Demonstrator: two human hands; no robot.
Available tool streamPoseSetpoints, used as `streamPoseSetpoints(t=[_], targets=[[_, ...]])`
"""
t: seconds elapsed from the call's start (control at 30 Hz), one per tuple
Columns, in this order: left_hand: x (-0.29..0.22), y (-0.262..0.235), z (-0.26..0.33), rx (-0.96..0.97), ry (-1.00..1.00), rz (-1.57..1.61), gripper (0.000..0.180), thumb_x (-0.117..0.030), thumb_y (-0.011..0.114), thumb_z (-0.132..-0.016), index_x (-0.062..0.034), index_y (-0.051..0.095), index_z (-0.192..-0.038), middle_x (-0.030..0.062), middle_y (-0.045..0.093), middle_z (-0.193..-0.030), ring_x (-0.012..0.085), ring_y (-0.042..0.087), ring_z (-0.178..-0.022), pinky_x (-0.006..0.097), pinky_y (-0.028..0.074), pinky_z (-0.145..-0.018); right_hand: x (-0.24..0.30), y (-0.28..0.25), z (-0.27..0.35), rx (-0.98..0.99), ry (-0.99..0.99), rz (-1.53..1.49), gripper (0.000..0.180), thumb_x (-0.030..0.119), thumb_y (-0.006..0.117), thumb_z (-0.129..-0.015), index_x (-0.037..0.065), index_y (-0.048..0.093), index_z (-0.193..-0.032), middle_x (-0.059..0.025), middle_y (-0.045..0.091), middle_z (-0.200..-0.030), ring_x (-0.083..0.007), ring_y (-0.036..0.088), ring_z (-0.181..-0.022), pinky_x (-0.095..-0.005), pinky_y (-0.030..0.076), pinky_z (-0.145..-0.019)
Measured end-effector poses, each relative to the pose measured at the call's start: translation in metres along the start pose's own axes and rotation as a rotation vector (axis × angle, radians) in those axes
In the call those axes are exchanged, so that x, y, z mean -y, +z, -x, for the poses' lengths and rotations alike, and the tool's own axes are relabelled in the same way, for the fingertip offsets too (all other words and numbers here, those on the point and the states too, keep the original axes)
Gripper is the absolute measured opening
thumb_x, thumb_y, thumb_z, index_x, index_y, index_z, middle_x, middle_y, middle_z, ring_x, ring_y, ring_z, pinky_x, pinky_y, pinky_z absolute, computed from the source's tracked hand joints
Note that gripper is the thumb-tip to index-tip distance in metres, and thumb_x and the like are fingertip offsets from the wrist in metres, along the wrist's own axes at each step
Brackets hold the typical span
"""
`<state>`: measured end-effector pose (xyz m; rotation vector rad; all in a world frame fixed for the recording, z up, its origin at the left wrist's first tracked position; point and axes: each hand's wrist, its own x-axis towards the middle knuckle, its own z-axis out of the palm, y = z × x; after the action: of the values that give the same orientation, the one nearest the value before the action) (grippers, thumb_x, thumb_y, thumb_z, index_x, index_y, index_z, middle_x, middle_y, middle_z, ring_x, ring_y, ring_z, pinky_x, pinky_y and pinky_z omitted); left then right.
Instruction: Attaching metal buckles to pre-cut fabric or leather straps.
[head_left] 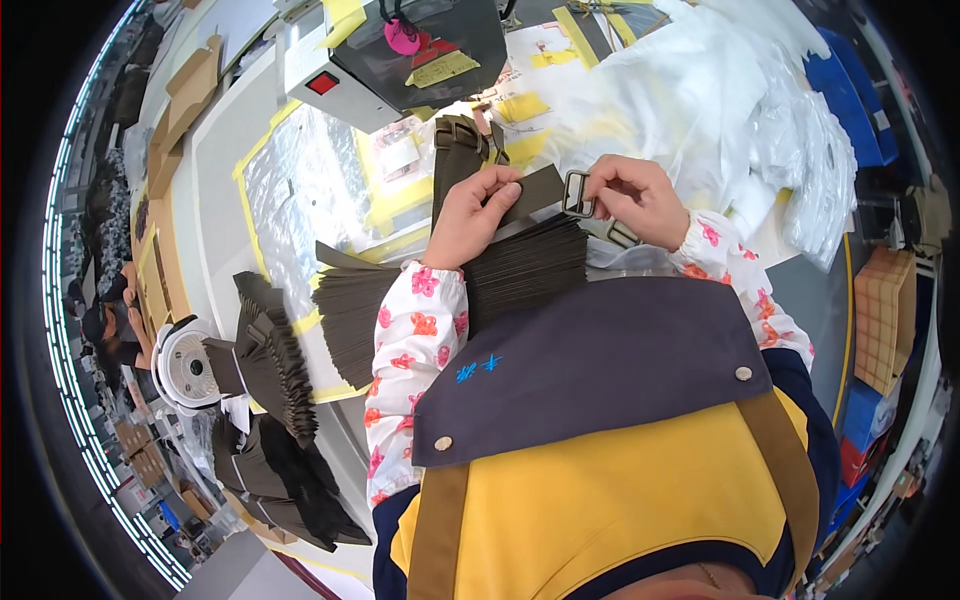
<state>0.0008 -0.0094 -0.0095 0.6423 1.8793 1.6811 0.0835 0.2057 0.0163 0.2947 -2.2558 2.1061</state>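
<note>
My left hand (475, 215) pinches a flat dark olive webbing strap (537, 193) between thumb and fingers. The strap's free end points up and right toward a rectangular metal buckle (577, 194), which my right hand (638, 200) grips by its side. Whether the strap passes through the buckle, I cannot tell. A second metal buckle (622, 234) lies just below my right hand. Beneath my hands fans a thick stack of dark strips (525, 270), spreading left behind my left forearm. Beyond my left hand lie straps with buckles on them (458, 140).
A dark machine with a red switch (322, 83) stands at the far side. Crumpled clear plastic (690, 110) covers the far right. At left are a white fan (187, 365), more bundled strips (275, 350) and a cardboard box (183, 110). Blue bins (850, 100) stand at right.
</note>
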Motion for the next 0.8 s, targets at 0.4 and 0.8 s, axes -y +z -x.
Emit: streamPoseSetpoints(t=[0.4, 0.8], targets=[[0.010, -0.006, 0.008, 0.048, -0.018, 0.240, 0.013, -0.012, 0.050, -0.088, -0.0010, 0.052, -0.096, -0.0050, 0.051, -0.081, 0.0021, 0.043, -0.074, 0.016, 0.035, -0.067, -0.029, 0.019, -0.026, 0.141, 0.424, -0.729, 0.016, 0.012, 0.051, -0.086, 0.008, 0.040, -0.096, -0.0003, 0.049, -0.072, -0.0070, 0.048, -0.053, -0.0189, 0.040, -0.047], [-0.003, 0.011, 0.007, -0.189, 0.127, 0.048, 0.016, -0.014, 0.043, -0.091, -0.0019, 0.052, -0.096, -0.0006, 0.050, -0.081, 0.0067, 0.046, -0.076, 0.021, 0.037, -0.071, -0.028, 0.039, -0.033, 0.165, 0.578, -0.525, 0.027, 0.003, 0.049, -0.083, 0.005, 0.039, -0.108, -0.0053, 0.053, -0.077, -0.0114, 0.056, -0.056, -0.0209, 0.045, -0.045]])
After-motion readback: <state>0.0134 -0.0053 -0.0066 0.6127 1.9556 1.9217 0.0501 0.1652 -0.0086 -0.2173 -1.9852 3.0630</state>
